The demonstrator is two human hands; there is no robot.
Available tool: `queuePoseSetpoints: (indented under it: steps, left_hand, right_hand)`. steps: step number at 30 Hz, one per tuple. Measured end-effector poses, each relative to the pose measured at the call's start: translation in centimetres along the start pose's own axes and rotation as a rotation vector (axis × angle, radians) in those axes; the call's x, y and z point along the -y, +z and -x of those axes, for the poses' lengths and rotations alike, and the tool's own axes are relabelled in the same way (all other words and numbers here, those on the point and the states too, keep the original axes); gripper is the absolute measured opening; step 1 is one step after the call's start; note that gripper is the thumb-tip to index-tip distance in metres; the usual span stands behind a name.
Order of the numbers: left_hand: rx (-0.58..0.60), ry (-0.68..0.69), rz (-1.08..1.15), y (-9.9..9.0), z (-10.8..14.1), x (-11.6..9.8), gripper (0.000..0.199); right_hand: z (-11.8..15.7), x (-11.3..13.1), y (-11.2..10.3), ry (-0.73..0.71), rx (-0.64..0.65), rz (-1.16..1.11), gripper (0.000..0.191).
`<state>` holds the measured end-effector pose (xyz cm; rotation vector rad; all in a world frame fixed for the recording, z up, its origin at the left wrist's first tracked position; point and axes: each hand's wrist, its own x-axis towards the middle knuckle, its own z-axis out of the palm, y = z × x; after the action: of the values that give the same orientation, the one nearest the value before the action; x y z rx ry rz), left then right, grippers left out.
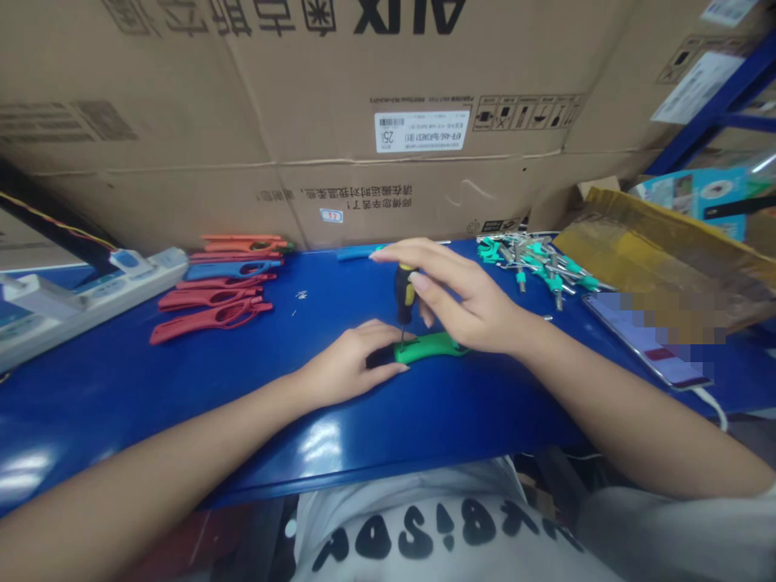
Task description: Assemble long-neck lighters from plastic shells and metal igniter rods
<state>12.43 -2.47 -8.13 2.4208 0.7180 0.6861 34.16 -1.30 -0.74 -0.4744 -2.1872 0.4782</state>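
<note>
My left hand (345,364) is closed on the left end of a green plastic lighter-like casing (433,347), which lies on the blue tabletop. My right hand (464,299) grips an upright screwdriver (404,295) with a black and yellow handle. Its shaft points down, and the tip meets the casing close to my left fingers. The right palm and wrist cover the casing's right end. Behind my right fingertips lies a blue casing (357,253), partly hidden.
Several red, orange and blue casings (212,299) lie at the left, beside a white power strip (139,283). Small metal parts with teal ends (546,263) are heaped at the right. A phone (643,339) with a cable lies nearer. A large cardboard box (212,145) stands behind the tabletop (260,428).
</note>
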Motion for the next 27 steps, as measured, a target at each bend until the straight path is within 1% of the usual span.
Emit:
queuePoseSetpoints:
  steps: [2, 4, 6, 8, 10, 14, 15, 16, 18, 19, 20, 21, 22, 25, 26, 27]
  left_hand:
    - [0.000, 0.002, 0.004, 0.0, 0.0, 0.0, 0.035]
    - [-0.005, 0.000, 0.000, 0.0, 0.0, 0.1, 0.035]
    - [-0.008, 0.000, -0.009, 0.1, 0.1, 0.2, 0.034]
    - [-0.011, 0.003, -0.022, 0.2, 0.1, 0.3, 0.032]
    - [-0.010, 0.000, -0.024, 0.1, 0.1, 0.3, 0.031]
    - [-0.003, 0.004, 0.001, 0.1, 0.1, 0.2, 0.033]
    - [-0.004, 0.008, -0.002, 0.1, 0.1, 0.3, 0.033]
    - [-0.003, 0.010, -0.008, 0.1, 0.1, 0.3, 0.032]
    - [-0.001, 0.002, -0.027, 0.1, 0.2, 0.3, 0.032]
    - [-0.001, -0.003, -0.035, 0.2, 0.2, 0.4, 0.033]
    - [-0.002, -0.006, -0.038, 0.1, 0.1, 0.4, 0.033]
    - [-0.004, -0.007, -0.034, 0.1, 0.1, 0.4, 0.034]
    - [-0.004, -0.007, -0.026, 0.1, 0.1, 0.3, 0.035]
    - [0.010, -0.010, 0.000, -0.1, 0.0, 0.0, 0.036]
    - [0.008, -0.013, -0.004, 0.0, 0.0, -0.1, 0.035]
    - [0.004, -0.017, -0.015, 0.0, 0.1, -0.3, 0.035]
  right_hand:
    - [0.0, -0.1, -0.1, 0.045, 0.052, -0.153, 0.035]
    - [-0.1, -0.1, 0.0, 0.053, 0.048, -0.208, 0.029]
    - [-0.1, -0.1, 0.3, 0.039, -0.009, -0.158, 0.026]
    - [-0.1, 0.0, 0.6, 0.008, -0.072, -0.079, 0.028]
    - [0.0, 0.2, 0.9, 0.012, -0.090, -0.084, 0.026]
    - [0.0, 0.3, 1.2, 0.111, -0.007, -0.268, 0.024]
    - [0.0, 0.2, 1.3, 0.099, -0.022, -0.256, 0.023]
    - [0.1, 0.0, 1.3, 0.063, -0.067, -0.198, 0.023]
    - [0.2, -0.3, 1.2, -0.037, -0.177, 0.005, 0.024]
    - [0.3, -0.4, 1.2, -0.083, -0.207, 0.116, 0.027]
    - [0.4, -0.4, 1.1, -0.107, -0.203, 0.206, 0.028]
    - [0.4, -0.4, 1.0, -0.101, -0.175, 0.255, 0.029]
    - [0.4, -0.2, 0.9, -0.070, -0.134, 0.255, 0.030]
    - [0.2, 0.1, 0.5, 0.042, -0.022, 0.089, 0.032]
    - [0.1, 0.2, 0.4, 0.045, -0.021, 0.055, 0.029]
    - [0.0, 0.2, 0.4, 0.023, -0.050, 0.067, 0.024]
